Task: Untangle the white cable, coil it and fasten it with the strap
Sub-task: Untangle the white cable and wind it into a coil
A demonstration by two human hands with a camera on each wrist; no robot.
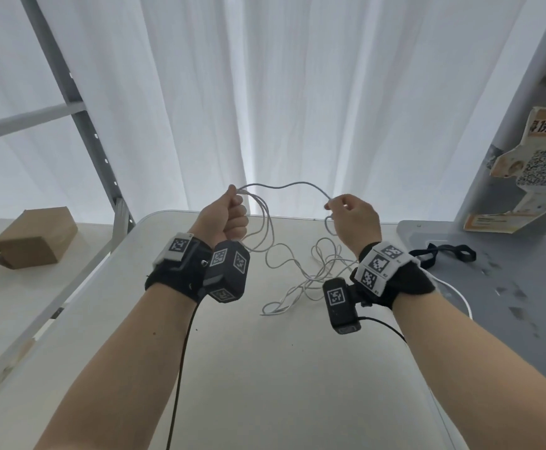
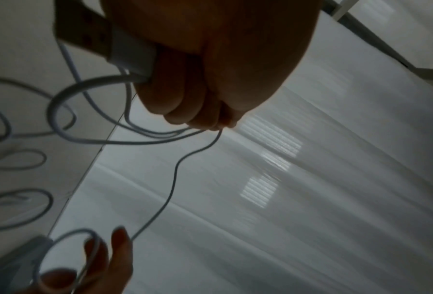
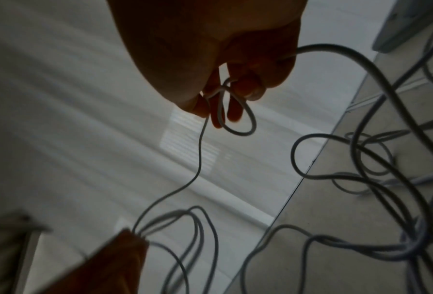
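white cable – span runs left-right | left hand fist grips loops | right hand pinches it

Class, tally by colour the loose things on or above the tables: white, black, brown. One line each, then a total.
White: 1, the thin white cable, gripped by both hands.
Black: 1, the black fabric strap.
Brown: 1, the brown cardboard box.
Total: 3

Bare forearms, black wristbands — checkered-tag cameras (black leads trailing)

White cable, black strap, brown box, white curtain
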